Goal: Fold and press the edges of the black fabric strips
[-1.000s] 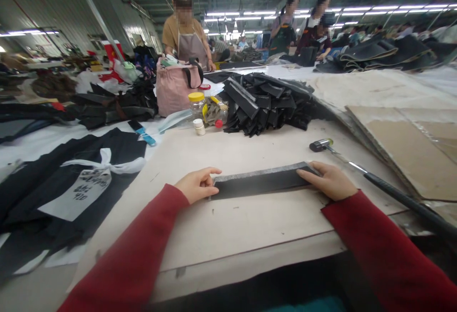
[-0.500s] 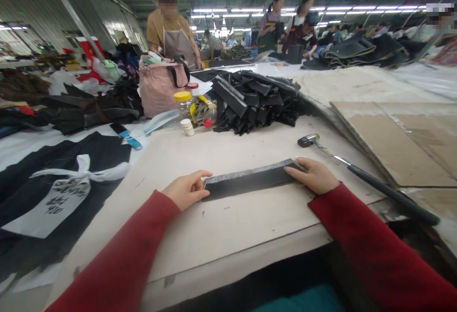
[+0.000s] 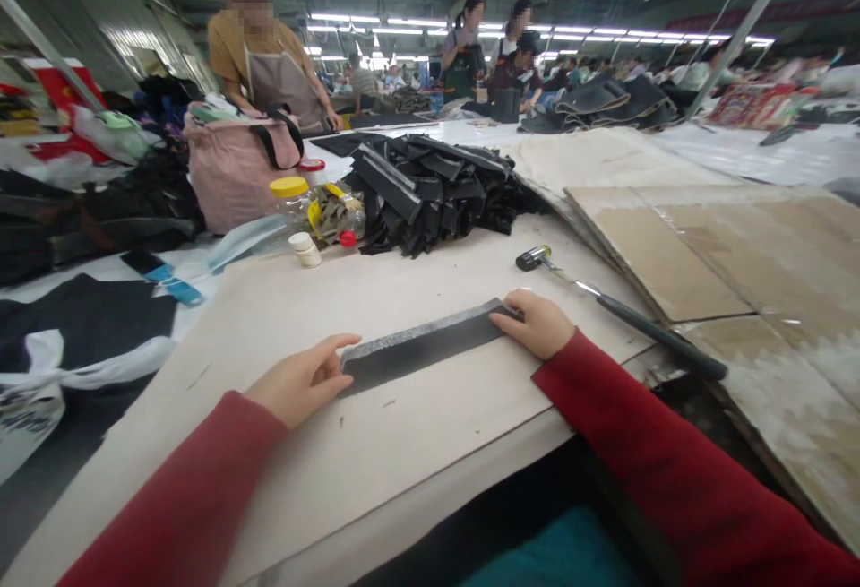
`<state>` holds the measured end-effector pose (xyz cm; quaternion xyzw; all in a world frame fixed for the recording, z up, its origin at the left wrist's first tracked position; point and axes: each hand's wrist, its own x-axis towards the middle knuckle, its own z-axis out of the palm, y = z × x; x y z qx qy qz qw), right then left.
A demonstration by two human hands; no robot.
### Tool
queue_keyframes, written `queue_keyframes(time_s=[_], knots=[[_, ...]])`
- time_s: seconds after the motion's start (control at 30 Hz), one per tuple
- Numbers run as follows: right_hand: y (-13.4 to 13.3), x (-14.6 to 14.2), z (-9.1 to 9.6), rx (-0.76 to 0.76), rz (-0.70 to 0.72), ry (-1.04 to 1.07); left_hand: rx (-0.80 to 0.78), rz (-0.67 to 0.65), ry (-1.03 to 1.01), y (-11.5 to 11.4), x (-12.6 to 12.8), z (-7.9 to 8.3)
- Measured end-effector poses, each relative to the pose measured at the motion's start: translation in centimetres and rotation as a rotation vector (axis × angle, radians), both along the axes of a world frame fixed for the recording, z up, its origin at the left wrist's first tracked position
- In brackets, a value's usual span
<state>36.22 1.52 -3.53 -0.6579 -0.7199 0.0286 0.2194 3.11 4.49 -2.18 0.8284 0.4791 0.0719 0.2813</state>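
Observation:
A long dark grey strip (image 3: 423, 347) of stiff material lies flat on the pale board (image 3: 376, 444) in front of me. My left hand (image 3: 304, 381) pinches its left end between thumb and fingers. My right hand (image 3: 534, 323) presses down on its right end with curled fingers. Both arms wear red sleeves. A hammer (image 3: 618, 311) with a black handle lies just right of my right hand, its metal head toward the pile.
A heap of similar black strips (image 3: 430, 184) sits behind. Jars and small bottles (image 3: 315, 215), a pink bag (image 3: 232, 166) and black cloth (image 3: 81, 318) lie at the left. Cardboard sheets (image 3: 726, 255) cover the right. Several people in aprons work at the far side.
The view has swung to the right, so everything sits further left in the frame. Both hands keep the same hold on the strip's ends.

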Motion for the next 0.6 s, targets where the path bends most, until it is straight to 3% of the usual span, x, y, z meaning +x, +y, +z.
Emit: queue_keyframes(time_s=[0.33, 0.6], knots=[[-0.01, -0.36, -0.1, 0.022, -0.005, -0.144, 0.032, -0.03, 0.05, 0.45, -0.44, -0.56], [0.03, -0.03, -0.42, 0.03, 0.006, -0.129, 0.03, -0.018, 0.117, 0.45, -0.17, -0.32]])
